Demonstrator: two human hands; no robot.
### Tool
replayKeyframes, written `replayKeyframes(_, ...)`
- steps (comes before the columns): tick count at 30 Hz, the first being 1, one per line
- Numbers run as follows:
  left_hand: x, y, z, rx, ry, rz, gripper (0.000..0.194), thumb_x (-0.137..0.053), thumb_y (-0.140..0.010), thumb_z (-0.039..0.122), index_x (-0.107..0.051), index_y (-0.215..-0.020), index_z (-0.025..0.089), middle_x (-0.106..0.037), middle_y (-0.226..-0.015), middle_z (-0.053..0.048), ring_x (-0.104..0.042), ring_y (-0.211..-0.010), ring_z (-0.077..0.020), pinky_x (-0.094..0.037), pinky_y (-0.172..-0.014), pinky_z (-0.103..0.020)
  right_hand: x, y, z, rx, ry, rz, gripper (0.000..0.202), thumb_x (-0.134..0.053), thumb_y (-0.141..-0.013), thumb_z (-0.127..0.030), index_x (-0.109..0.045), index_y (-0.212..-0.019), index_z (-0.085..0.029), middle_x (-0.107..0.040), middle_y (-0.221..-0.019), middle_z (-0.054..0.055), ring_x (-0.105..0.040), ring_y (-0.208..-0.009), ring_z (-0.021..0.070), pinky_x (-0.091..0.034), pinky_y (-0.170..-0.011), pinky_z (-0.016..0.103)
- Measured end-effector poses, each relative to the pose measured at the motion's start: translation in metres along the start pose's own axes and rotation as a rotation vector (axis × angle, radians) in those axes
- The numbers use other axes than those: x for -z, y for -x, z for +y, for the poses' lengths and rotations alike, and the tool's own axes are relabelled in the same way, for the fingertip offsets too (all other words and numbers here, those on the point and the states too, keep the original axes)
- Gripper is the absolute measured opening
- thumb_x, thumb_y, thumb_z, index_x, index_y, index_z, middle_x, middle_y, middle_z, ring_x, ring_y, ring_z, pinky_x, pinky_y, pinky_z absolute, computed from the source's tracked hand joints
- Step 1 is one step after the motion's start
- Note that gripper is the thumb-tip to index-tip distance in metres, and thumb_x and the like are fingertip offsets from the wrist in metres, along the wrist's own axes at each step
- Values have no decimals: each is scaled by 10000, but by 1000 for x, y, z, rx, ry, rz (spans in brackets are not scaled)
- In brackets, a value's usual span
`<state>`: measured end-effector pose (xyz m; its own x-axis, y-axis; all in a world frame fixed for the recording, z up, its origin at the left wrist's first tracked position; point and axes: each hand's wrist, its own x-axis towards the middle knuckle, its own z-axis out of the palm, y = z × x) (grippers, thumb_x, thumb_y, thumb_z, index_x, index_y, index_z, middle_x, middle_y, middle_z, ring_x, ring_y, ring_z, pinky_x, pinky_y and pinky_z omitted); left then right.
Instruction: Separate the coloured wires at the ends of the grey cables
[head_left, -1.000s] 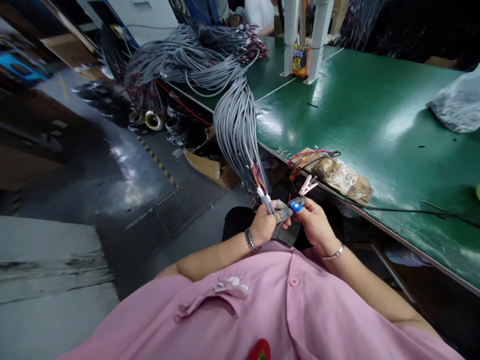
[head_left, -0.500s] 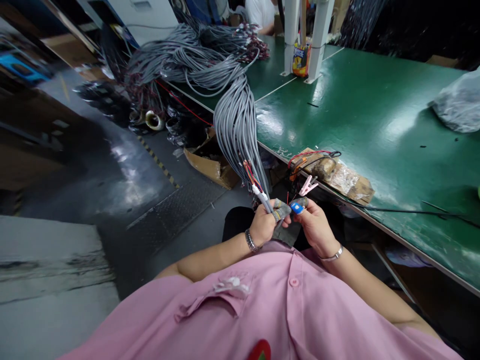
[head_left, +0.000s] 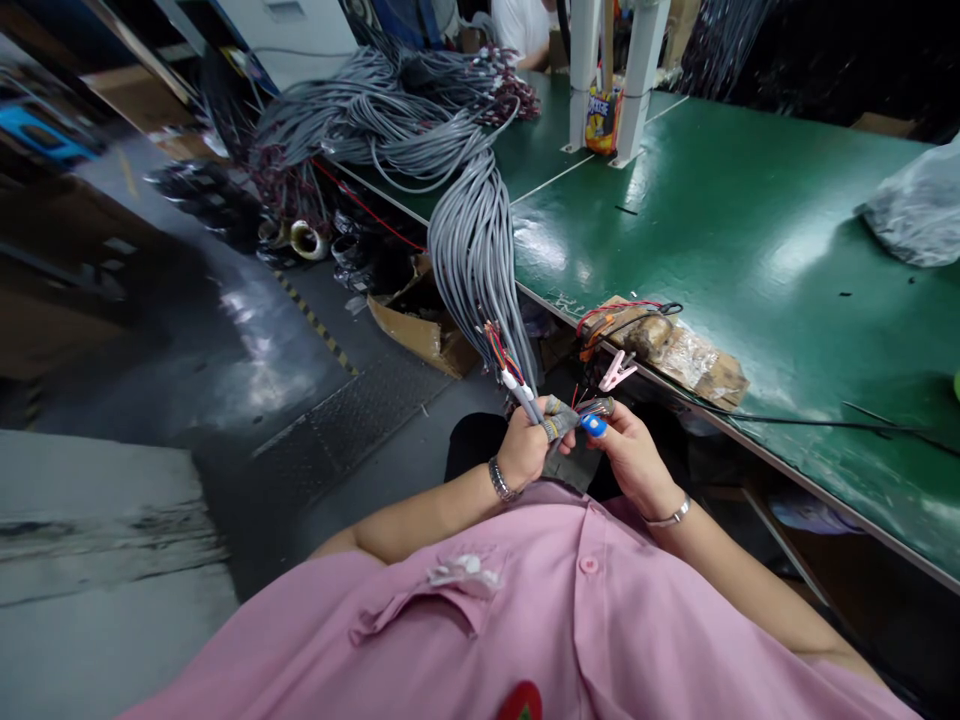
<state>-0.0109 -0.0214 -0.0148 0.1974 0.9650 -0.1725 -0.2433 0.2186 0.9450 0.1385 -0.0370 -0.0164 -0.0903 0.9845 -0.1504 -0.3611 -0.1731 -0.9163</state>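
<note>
Grey finger covers are on my left hand [head_left: 531, 440], which is closed around grey cables [head_left: 527, 400] with white bands and loose red, orange and blue wire ends [head_left: 501, 350]. My right hand [head_left: 626, 445], with a blue wrap [head_left: 593, 425] on the thumb, pinches thin wires [head_left: 595, 407] close to the left fingertips. The exact grip on single wires is too small to make out. A large bundle of grey cables [head_left: 476, 230] hangs over the table edge just beyond my hands. A pink clip [head_left: 617, 371] sits at the edge above my right hand.
The green table [head_left: 720, 220] bears a taped wooden block [head_left: 686, 358], a black cable [head_left: 817, 423], white posts [head_left: 637, 85] and a plastic bag [head_left: 919, 205]. A cardboard box [head_left: 412, 330] stands below its edge. Another person [head_left: 521, 30] is at the far side.
My right thumb has shifted slightly down, and more of the thin wires at its fingertips now show. My left hand has barely moved and still holds the grey cables.
</note>
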Motion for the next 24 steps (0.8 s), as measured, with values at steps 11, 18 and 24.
replayKeyframes(11,-1,-1,2,-7,7,37,220,-718,-743,329,-624,-706,133,-613,-533,-5,-530,-443,-98,-412,-431,-208,3,0,2,-10,47,112,230,-788,-715,-372,-662,-748,-182,-555,-640,-32,-425,-563,93,-346,-553,243)
replayKeyframes(18,-1,-2,2,-52,13,70,242,-720,-758,342,-632,-683,130,-617,-546,-13,-535,-458,-96,-427,-447,-211,2,4,8,-89,-12,15,250,-785,-718,-365,-614,-697,-184,-505,-595,-45,-411,-561,98,-345,-566,251)
replayKeyframes(24,0,-1,3,-57,32,46,249,-715,-762,350,-609,-684,138,-589,-521,6,-504,-439,-83,-384,-427,-201,-1,8,6,-91,13,-57,247,-766,-748,-368,-612,-696,-182,-506,-609,-41,-407,-569,98,-350,-567,247)
